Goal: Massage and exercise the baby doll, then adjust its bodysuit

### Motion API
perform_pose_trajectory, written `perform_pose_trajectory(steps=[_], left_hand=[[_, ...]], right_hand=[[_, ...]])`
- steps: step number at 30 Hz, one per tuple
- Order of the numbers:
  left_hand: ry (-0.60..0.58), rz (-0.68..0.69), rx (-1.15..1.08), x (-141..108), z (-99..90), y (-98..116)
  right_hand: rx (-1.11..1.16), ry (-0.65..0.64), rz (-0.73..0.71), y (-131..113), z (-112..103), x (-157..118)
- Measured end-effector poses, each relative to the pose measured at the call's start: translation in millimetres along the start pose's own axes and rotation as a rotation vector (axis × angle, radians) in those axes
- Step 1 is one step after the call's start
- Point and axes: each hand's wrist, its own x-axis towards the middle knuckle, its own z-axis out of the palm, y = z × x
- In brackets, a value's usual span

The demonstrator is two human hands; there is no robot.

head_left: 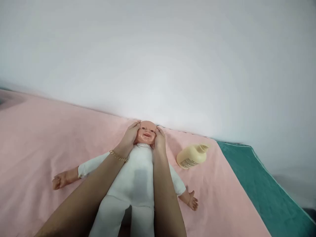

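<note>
As the left hand point(129, 138) and right hand point(160, 140) cup its head point(147, 132) from either side, the baby doll point(142, 159) lies face-up on pink cloth point(214, 200), head far, legs near. Bald, glossy head; soft white body, greyish patch point(140, 184) on torso; arms spread left and right. Head sits between the palms, touching both. Fingers uncurled, laid along the sides. Pale-yellow bottle point(191, 156) to the right, apart from the right hand.

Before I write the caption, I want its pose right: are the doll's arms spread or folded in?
Spread: the doll has its arms slanting outward, its small hands wide apart on the pink cloth.
</note>
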Motion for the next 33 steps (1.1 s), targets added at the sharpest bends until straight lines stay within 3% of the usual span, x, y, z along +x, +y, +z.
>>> perform_pose_trajectory(steps=[5, 13, 22, 33], left_hand=[[-0.065, 0.0, -0.012, -8.5, 4.5, 6.5], [-0.059, -0.032, 0.091, -4.0, 2.8, 8.8], [-0.007, 0.001, 0.063, -5.5, 4.5, 7.3], [-0.048, -0.025, 0.017, -3.1, 2.8, 5.0]], right_hand=[[-0.053, -0.018, -0.055, 0.7, 2.6, -4.3], [-0.073, -0.018, 0.027, -12.0, 3.3, -20.4], [-0.018, -0.028, 0.019, -6.3, 2.5, -11.1], [0.107, -0.075, 0.049, -5.7, -0.9, -4.4]])
